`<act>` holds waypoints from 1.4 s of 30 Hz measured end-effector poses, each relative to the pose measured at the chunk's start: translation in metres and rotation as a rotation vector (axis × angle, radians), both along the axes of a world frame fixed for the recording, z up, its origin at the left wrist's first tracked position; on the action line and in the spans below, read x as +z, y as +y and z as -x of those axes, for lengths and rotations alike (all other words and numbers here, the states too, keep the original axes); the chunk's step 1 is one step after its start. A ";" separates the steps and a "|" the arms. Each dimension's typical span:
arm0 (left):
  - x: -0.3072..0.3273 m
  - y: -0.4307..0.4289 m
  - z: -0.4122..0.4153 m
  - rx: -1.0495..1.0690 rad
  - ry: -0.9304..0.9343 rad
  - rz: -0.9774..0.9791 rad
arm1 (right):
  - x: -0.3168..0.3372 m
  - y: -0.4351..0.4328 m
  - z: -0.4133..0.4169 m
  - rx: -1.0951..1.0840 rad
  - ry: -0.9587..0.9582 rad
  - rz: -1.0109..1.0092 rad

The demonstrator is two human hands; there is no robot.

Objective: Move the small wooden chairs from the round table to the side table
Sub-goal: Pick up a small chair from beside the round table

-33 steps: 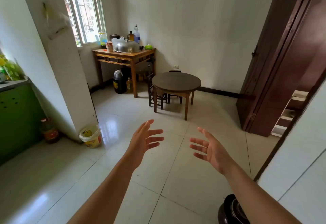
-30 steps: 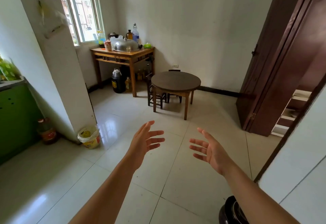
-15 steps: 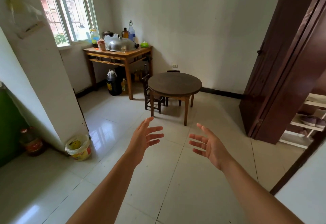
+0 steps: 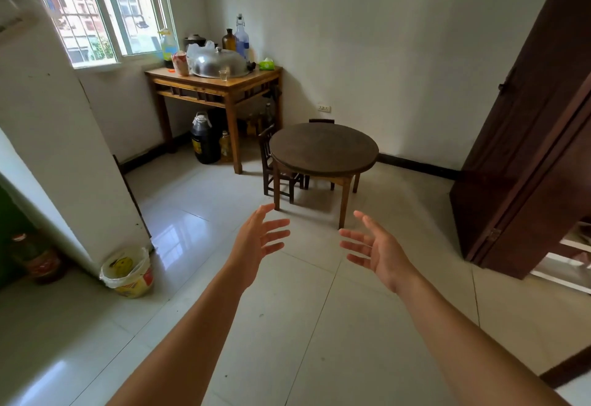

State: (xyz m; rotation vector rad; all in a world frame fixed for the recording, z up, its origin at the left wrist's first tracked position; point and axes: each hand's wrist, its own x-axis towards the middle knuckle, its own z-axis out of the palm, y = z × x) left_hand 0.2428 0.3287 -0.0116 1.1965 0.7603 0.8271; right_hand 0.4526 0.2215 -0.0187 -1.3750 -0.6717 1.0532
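A dark round table point(image 4: 323, 146) stands in the middle of the room. One small dark wooden chair point(image 4: 271, 166) is tucked under its left side. Behind the table only the top of a second chair's back point(image 4: 321, 121) shows. The wooden side table point(image 4: 252, 84) stands under the window at the back left. My left hand point(image 4: 257, 242) and my right hand point(image 4: 379, 250) are held out in front of me, palms facing each other, fingers spread and empty, well short of the round table.
A metal basin lid point(image 4: 219, 67), bottles point(image 4: 240, 36) and a cup crowd the side table; jugs point(image 4: 203, 138) stand under it. A lined bin point(image 4: 128, 273) sits by the white pillar point(image 4: 60, 137) at left. A dark door point(image 4: 524, 137) stands at right.
The view has moved forward into the room, so the round table and side table appear nearer and larger. Both hands stay open and held out in the same pose.
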 end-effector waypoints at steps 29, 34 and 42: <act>-0.029 0.450 -0.140 -0.007 0.136 0.130 | -0.052 0.456 -0.138 -0.023 0.087 0.124; -0.023 0.526 -0.187 0.041 0.133 0.137 | -0.047 0.540 -0.182 0.002 0.090 0.117; -0.012 0.634 -0.249 0.117 0.141 0.129 | -0.040 0.674 -0.238 0.076 0.013 0.140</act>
